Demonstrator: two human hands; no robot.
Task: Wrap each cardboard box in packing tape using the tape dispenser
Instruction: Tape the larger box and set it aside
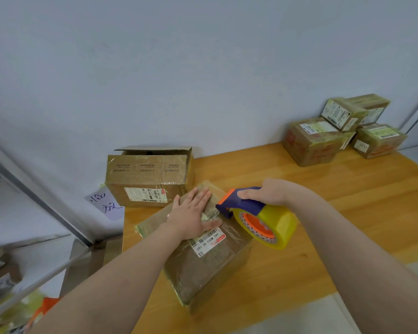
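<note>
A tape-covered cardboard box [210, 263] with a white barcode label lies on the wooden table [348, 213] in front of me. My left hand [193, 213] presses flat on its top, fingers straight. My right hand [268, 192] grips the purple and orange handle of the tape dispenser [258, 220], which carries a yellow tape roll. The dispenser's blade end touches the box top beside my left thumb.
A larger box [147, 179] with a raised flap stands against the wall behind. Several taped boxes [343, 131] are stacked at the far right of the table. A handwritten paper note [106, 203] hangs at the table's left edge, above metal shelving.
</note>
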